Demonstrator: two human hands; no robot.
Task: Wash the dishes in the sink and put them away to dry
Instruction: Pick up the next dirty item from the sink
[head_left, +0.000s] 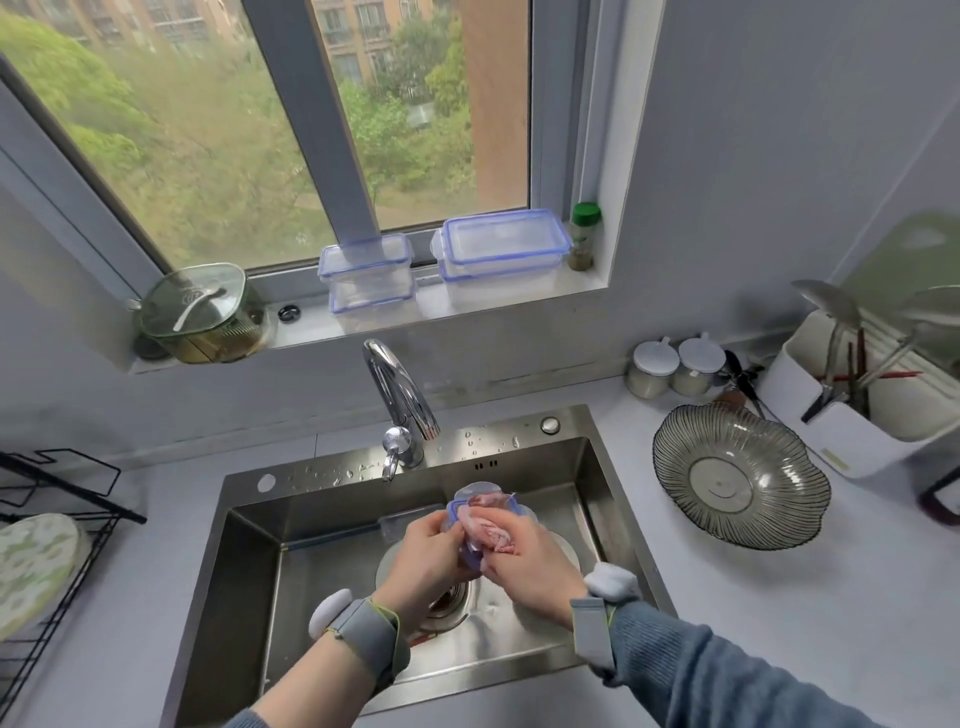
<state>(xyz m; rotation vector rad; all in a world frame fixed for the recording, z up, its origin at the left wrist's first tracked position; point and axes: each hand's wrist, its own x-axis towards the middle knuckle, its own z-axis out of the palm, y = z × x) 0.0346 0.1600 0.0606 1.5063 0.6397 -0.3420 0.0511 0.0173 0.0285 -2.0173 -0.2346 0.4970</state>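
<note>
**Slippery lid being scrubbed over the open basin**

The left hand (423, 553) is gripping a clear plastic lid with a blue rim (483, 506), fingers curled round its near edge, while the right hand (524, 558) is clenching a pinkish cloth (491, 527) and pressing it against the lid's face. Both are working above the sink (249, 571), just short of the tap spout (402, 389); no water seems to be running.

The main risk, as I am judging it, is the lid slipping: wet smooth plastic is being held only at one edge while the other hand is pushing on it. A hard rub could be twisting it out of the left fingers and dropping it onto the plate (563, 545) and the clear container (405, 522) lying in the basin directly below the fingers. The rim's clip tabs could also be snagging the cloth.

Beyond the fingertips, three lidded containers (498, 244) are crowding the windowsill, beside a spice jar (584, 236) and a green lidded pot (202, 312). Far to the left of the left fingers a black wire rack (62, 488) is holding a patterned plate (31, 566); reaching it is meaning a carry across the counter, dripping. To the right of the right fingers a ribbed glass bowl (740, 475) and a utensil caddy (852, 410) are occupying that counter.
</note>
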